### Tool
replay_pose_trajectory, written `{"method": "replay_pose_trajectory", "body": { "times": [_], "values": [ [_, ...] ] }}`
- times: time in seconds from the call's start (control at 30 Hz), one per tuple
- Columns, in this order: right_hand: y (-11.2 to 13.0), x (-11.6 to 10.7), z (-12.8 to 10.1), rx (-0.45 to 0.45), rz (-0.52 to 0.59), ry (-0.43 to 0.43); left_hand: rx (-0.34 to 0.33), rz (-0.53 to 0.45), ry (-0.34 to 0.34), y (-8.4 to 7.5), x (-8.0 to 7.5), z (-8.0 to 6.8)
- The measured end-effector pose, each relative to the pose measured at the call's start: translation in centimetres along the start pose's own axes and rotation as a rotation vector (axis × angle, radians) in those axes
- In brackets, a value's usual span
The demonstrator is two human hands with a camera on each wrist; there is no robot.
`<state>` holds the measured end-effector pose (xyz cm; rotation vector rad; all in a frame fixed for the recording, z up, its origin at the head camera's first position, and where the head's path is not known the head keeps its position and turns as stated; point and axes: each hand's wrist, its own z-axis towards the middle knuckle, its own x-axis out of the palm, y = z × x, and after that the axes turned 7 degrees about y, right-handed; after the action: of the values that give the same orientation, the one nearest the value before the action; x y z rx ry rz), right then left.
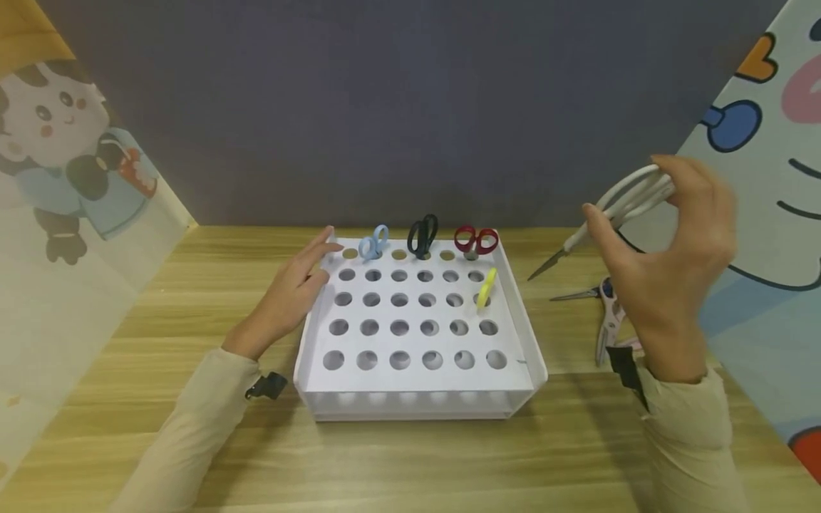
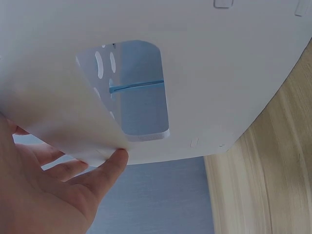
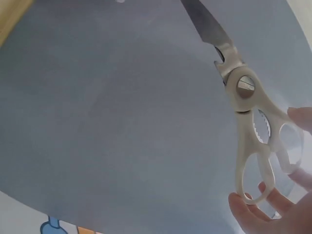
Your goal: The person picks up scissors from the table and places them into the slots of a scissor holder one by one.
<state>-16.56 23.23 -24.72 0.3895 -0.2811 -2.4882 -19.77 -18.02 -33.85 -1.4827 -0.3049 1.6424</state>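
A white rack [image 1: 410, 381] with rows of round holes sits mid-table. Blue scissors [image 1: 373, 244], black scissors [image 1: 422, 236] and red scissors [image 1: 476, 241] stand in its back row, and a yellow pair [image 1: 486, 288] stands near its right side. My left hand [image 1: 313, 269] rests with straight fingers against the rack's left wall [image 2: 204, 73]. Through a cutout in that wall a blue blade [image 2: 136, 87] shows. My right hand [image 1: 641, 206] is raised right of the rack and grips white-handled scissors [image 1: 616, 203], blade pointing down and left. The handles [image 3: 258, 146] lie in its fingers [image 3: 253, 214].
Another pair of scissors [image 1: 606, 317] lies on the wooden table [image 1: 410, 463] under my right hand. Cartoon-printed panels stand at the left [image 1: 70, 214] and right [image 1: 770, 214]. A dark wall [image 1: 410, 107] closes the back.
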Motion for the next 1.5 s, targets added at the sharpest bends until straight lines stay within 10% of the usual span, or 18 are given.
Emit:
{"method": "replay_pose_trajectory", "body": {
  "times": [0.53, 1.1, 1.5],
  "values": [
    [4.5, 2.1, 1.0, -0.123, 0.191, -0.039, 0.015, 0.012, -0.021, 0.3, 0.1, 0.1],
    [8.0, 5.1, 0.3, -0.378, 0.184, 0.439, 0.018, 0.027, -0.027, 0.1, 0.1, 0.1],
    [8.3, 6.7, -1.1, -0.423, 0.193, 0.616, 0.027, 0.019, -0.028, -0.3, 0.0, -0.1]
  ]
}}
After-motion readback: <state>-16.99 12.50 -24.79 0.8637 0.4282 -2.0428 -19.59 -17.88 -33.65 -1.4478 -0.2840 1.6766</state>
